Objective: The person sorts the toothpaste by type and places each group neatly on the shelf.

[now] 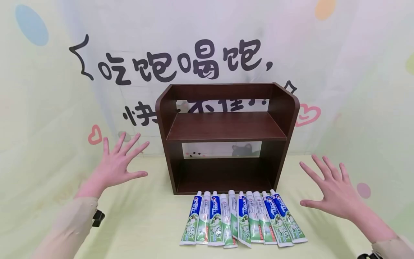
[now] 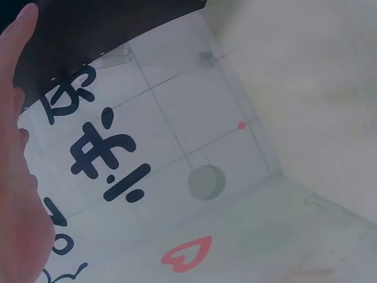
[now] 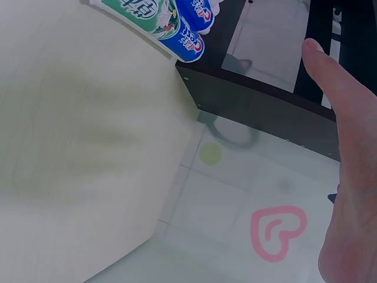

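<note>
Several toothpaste tubes [image 1: 215, 219] lie side by side in a row on the table, caps toward a dark brown two-tier shelf [image 1: 226, 126]. Some are blue and green, others mostly white and green. To the left of the shelf my left hand [image 1: 118, 165] hovers with fingers spread, holding nothing. On the other side my right hand [image 1: 334, 190] is raised, its fingers also spread and nothing in it. In the right wrist view the thumb [image 3: 341, 82] shows in front of the shelf, and a few tubes [image 3: 156, 20] appear at the top.
Both tiers of the shelf hold nothing. Behind it hangs a pale backdrop [image 1: 207, 21] with dark lettering and coloured shapes. The light tabletop [image 1: 145, 223] runs under the tubes and the shelf.
</note>
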`<state>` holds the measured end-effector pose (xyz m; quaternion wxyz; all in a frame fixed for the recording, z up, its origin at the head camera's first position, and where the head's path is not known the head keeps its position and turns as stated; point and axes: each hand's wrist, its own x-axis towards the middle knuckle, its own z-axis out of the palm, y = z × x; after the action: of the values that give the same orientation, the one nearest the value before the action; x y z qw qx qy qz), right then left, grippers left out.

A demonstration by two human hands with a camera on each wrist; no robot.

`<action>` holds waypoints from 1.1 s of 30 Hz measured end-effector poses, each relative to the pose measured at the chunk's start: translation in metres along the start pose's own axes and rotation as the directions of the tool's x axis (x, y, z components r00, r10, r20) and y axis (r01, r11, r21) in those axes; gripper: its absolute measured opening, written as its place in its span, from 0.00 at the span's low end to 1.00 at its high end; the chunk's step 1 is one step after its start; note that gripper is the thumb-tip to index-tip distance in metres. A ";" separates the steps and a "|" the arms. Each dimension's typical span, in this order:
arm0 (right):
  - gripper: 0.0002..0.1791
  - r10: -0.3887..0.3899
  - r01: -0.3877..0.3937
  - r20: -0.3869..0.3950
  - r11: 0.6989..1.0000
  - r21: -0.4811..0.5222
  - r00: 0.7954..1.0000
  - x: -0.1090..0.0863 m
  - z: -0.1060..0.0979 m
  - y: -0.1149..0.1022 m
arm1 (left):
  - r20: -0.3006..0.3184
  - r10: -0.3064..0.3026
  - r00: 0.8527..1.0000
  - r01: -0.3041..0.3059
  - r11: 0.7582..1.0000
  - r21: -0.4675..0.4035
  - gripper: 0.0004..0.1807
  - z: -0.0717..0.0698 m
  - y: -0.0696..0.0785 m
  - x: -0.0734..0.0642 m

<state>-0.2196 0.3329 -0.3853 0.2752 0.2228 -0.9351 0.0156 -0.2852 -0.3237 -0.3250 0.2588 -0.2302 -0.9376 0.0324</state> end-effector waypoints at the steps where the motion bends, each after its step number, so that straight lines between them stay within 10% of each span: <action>1: 0.64 0.000 0.000 0.000 1.000 0.001 1.000 0.000 0.000 0.000 | 0.001 -0.002 1.000 0.002 1.000 0.003 0.54 -0.002 -0.001 0.002; 33: 0.62 -0.040 0.040 -0.018 0.999 -0.003 0.999 0.000 0.028 -0.006 | -0.137 0.046 0.989 -0.060 0.993 -0.099 0.55 -0.062 -0.001 0.069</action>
<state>-0.2311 0.3239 -0.4099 0.2840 0.2409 -0.9280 0.0106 -0.3076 -0.2975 -0.2385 0.3083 -0.2697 -0.9119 -0.0247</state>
